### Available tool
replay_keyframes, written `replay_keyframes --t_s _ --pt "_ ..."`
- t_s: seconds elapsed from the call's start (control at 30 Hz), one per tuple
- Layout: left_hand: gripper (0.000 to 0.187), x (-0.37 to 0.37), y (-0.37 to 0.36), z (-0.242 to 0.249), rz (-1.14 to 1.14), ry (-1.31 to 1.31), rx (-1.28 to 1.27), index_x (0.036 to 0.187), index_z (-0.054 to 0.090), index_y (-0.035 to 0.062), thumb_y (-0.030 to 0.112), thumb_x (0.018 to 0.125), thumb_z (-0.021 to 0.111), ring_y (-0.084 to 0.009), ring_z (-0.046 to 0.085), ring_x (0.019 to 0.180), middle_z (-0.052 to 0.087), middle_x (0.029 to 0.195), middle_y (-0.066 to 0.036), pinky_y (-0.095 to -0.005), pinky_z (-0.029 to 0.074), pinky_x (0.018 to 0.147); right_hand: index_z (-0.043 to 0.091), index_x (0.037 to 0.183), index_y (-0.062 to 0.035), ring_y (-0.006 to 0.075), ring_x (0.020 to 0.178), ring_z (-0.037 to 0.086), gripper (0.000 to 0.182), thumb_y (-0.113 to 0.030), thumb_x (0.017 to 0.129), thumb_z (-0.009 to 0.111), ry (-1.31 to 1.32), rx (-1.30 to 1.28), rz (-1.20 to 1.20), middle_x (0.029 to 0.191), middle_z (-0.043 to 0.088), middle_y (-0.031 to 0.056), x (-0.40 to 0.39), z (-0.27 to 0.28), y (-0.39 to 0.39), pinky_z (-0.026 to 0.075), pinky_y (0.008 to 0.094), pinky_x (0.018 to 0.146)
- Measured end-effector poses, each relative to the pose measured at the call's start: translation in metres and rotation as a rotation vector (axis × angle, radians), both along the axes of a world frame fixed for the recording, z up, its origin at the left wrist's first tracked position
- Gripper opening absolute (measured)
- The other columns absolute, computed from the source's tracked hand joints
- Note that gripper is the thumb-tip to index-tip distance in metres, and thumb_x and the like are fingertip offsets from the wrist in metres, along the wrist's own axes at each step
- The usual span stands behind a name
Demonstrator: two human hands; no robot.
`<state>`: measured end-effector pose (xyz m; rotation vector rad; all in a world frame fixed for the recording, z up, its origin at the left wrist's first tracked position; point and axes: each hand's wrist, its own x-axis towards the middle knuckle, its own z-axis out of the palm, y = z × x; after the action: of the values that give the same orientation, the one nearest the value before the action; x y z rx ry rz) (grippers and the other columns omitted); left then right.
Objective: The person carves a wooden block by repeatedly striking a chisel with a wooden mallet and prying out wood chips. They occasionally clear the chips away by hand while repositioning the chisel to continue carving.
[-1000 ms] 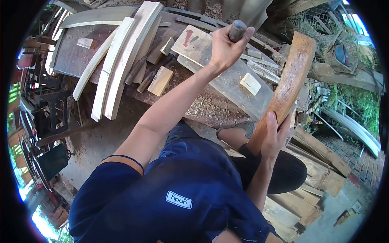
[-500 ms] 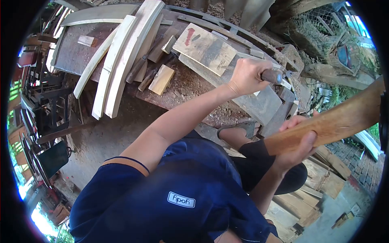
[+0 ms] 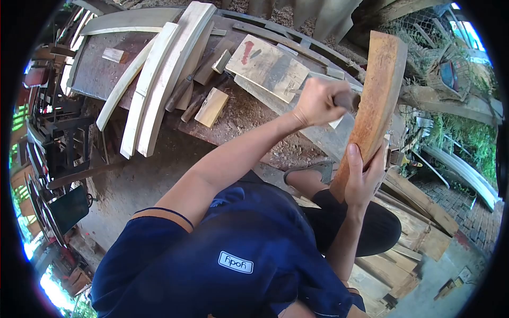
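My left hand (image 3: 323, 103) is closed in a fist around a round-handled tool (image 3: 345, 100). Its handle end pokes out toward the right, close against the left edge of a curved wooden piece in this view; the rest of the tool is hidden. My right hand (image 3: 365, 172) grips the lower part of that curved wooden piece (image 3: 377, 87), thumb on its near face and fingers round the right side. Reddish-brown and thick, the piece stands tilted, its lower end beside my knee.
On the workbench (image 3: 244, 119), strewn with shavings, lie long pale curved strips (image 3: 169, 79), a small block (image 3: 212, 107) and a board with a red mark (image 3: 268, 66). Planks (image 3: 392, 265) cover the floor at right. My sandalled foot (image 3: 313, 177) is by the bench.
The curved wooden piece has swung from pointing right to standing steeply up, beside my left fist. My right hand has turned and moved slightly left with it. My left hand has barely shifted.
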<state>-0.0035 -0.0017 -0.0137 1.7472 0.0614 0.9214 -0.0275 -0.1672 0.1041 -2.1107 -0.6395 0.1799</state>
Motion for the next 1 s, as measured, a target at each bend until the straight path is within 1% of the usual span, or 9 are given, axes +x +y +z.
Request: replay_keyframes --t_s 0.07,0.23,0.43,0.57,0.77,0.87,0.93,0.97,1.0 --pt "0.02 -0.003 0.015 0.011 0.004 -0.025 -0.207 0.068 0.062 0.0029 0.009 0.083 0.072 -0.0098 0.06 0.056 0.063 0.06 -0.003 -0.0308 0.047 0.051 0.051 0.12 0.0047 0.0174 0.086 0.056 0.043 -0.024 0.091 0.065 0.051 0.065 -0.018 0.095 0.06 0.0108 -0.003 -0.01 -0.002 0.046 0.0312 0.079" --pt "0.036 0.006 0.076 0.0 0.051 -0.071 -0.678 0.063 0.056 0.0086 0.025 0.089 0.075 -0.0029 0.045 0.048 0.052 0.055 0.005 -0.0222 0.035 0.043 0.051 0.12 0.0046 0.0168 0.088 0.056 0.042 -0.023 0.092 0.064 0.117 0.156 -0.062 0.096 0.06 0.0104 -0.011 -0.013 0.001 0.046 0.0309 0.08" --pt "0.043 -0.006 0.069 0.015 0.071 -0.039 -0.609 0.06 0.052 0.012 0.035 0.089 0.074 -0.0018 0.042 0.048 0.051 0.055 0.006 -0.0208 0.03 0.042 0.051 0.119 0.0037 0.0161 0.087 0.055 0.039 -0.023 0.093 0.063 0.266 0.148 -0.112 0.096 0.058 0.0087 -0.017 -0.019 -0.011 0.045 0.0301 0.08" --pt "0.037 -0.009 0.049 0.018 0.094 0.065 -0.484 0.067 0.06 0.0029 0.029 0.09 0.073 -0.0032 0.043 0.053 0.05 0.053 0.004 -0.0254 0.037 0.049 0.051 0.119 0.0032 0.0157 0.089 0.054 0.039 -0.023 0.093 0.063 0.263 0.145 -0.132 0.098 0.058 0.0087 -0.016 -0.02 -0.013 0.044 0.0305 0.081" --pt "0.033 -0.004 0.024 0.018 0.133 0.004 -0.304 0.064 0.056 0.0059 0.019 0.089 0.074 -0.0043 0.044 0.049 0.049 0.052 0.006 -0.0258 0.037 0.046 0.047 0.127 0.0051 0.0191 0.078 0.057 0.044 -0.02 0.092 0.059 0.253 0.219 -0.155 0.091 0.058 0.0119 -0.014 -0.006 -0.016 0.049 0.0316 0.07" --pt "0.016 -0.006 0.004 0.008 0.021 0.008 -0.124 0.081 0.068 0.0113 0.008 0.066 0.073 -0.029 0.063 0.057 0.063 0.065 -0.01 -0.0345 0.049 0.052 0.044 0.13 0.0055 0.0216 0.066 0.058 0.048 -0.02 0.092 0.057 0.218 0.508 -0.135 0.085 0.057 0.0151 -0.013 0.012 -0.005 0.05 0.032 0.06" --pt "0.016 -0.006 -0.007 0.003 0.019 0.052 -0.03 0.081 0.067 0.0122 0.011 0.066 0.072 -0.0311 0.063 0.06 0.062 0.066 -0.01 -0.037 0.049 0.053 0.045 0.129 0.006 0.0242 0.071 0.059 0.048 -0.022 0.091 0.056 0.211 0.745 -0.011 0.088 0.057 0.017 -0.014 0.018 -0.004 0.05 0.0333 0.065" --pt "0.016 -0.005 -0.011 0.002 0.02 0.096 0.066 0.081 0.065 0.0131 0.014 0.066 0.072 -0.0332 0.063 0.063 0.062 0.066 -0.011 -0.0396 0.049 0.054 0.045 0.129 0.006 0.0242 0.071 0.059 0.048 -0.022 0.091 0.056 0.207 0.743 -0.011 0.088 0.057 0.017 -0.011 0.011 -0.006 0.05 0.0333 0.065" --pt "0.016 -0.007 -0.015 0.004 0.008 0.085 0.046 0.08 0.063 0.0139 0.016 0.065 0.07 -0.034 0.062 0.066 0.061 0.067 -0.011 -0.0419 0.048 0.055 0.047 0.127 0.006 0.0241 0.078 0.058 0.046 -0.021 0.091 0.057 -0.042 0.347 -0.002 0.092 0.057 0.0164 -0.007 0.002 -0.002 0.049 0.0336 0.072"
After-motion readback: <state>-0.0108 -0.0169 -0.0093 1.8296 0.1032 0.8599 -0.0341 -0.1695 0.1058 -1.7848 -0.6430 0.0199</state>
